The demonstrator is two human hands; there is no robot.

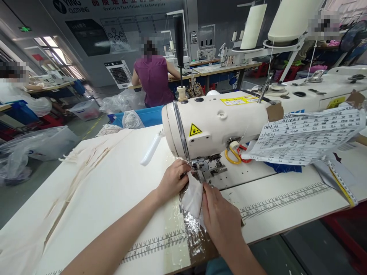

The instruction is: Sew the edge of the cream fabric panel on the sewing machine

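A small piece of white fabric (pixel 192 196) lies between my two hands, its far end at the needle area of a white sewing machine (pixel 218 118). My left hand (pixel 174 177) is closed at the fabric's upper left edge, close under the machine head, with the fingertips partly hidden. Along the fabric's right edge, my right hand (pixel 220 214) pinches it between thumb and fingers. Beneath the fabric, shiny clear tape (pixel 196 233) covers a brown strip of the table.
Pale fabric strips (pixel 83 175) lie at the table's left. Scissors with yellow and red handles (pixel 233 156) sit behind the needle area. A handwritten sheet (pixel 309 133) and a tape measure (pixel 342 183) are at right. Co-workers sit beyond, one in a purple top (pixel 151 78).
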